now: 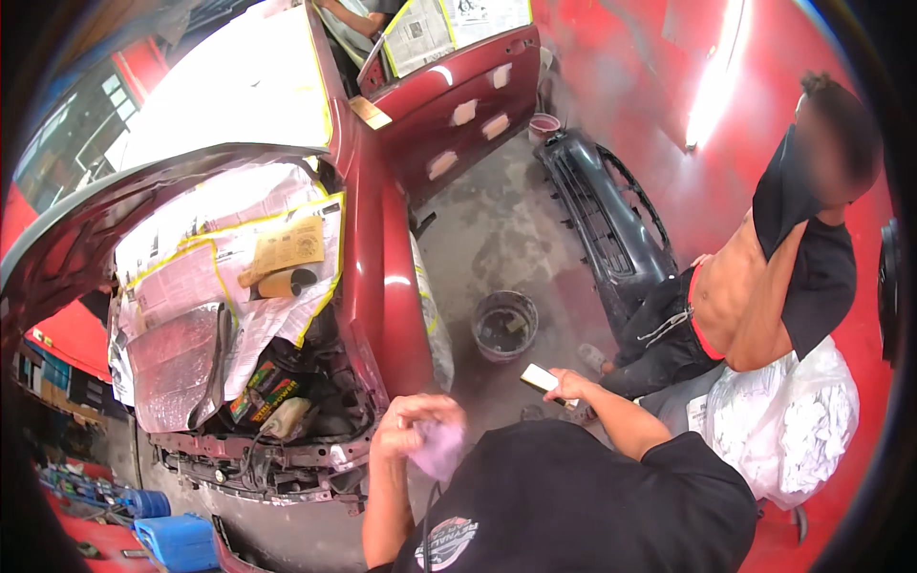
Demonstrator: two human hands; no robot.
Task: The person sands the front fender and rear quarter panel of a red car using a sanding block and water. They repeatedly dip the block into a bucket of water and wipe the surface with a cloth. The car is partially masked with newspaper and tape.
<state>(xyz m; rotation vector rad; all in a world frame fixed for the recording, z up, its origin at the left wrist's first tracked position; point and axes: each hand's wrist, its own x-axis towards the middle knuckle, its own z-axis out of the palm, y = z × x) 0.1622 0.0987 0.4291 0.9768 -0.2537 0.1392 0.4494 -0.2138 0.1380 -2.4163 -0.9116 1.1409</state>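
My left hand (413, 426) is raised in front of my chest beside the car's front corner, its fingers curled round a crumpled light-purple cloth (440, 449). A slight blur softens the cloth and fingertips. On the other side, my right hand (570, 386) grips a flat, pale rectangular block (541, 378) with a dark edge, probably a sanding block. It is held out over the floor near a bucket. The dark red fender (374, 286) is nearest to my left hand. Farther off, the open red door (473, 95) carries several pale filler patches.
Newspaper masking (181, 277) covers part of the engine bay under the raised hood. A bucket (505, 327) stands on the floor, with a black bumper (607, 215) beyond it. At right, a person (755, 277) sits near plastic-wrapped bundles (783, 420). Another person's arm (353, 17) shows at the windscreen.
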